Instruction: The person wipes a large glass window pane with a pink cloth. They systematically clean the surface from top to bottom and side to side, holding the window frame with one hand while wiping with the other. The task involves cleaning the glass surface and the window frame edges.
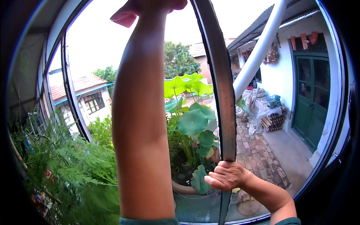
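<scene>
My left arm reaches straight up through the middle of the view, and my left hand (153, 5) is at the top edge, partly cut off and in shadow. A pink cloth (125, 17) sticks out on either side of it, pressed up against or near the bright window pane. Lower right, my right hand (226, 175) wraps its fingers around the upright metal window frame bar (225, 121). The bar runs from the top edge down past that hand.
Feathery green plants (84, 163) crowd the left side. Beyond the glass stand a potted lotus (194, 122) with broad leaves, a slanting white pipe (258, 47) and a brick path (260, 149). Farther right are stacked sticks (272, 122) and a green double door (310, 104).
</scene>
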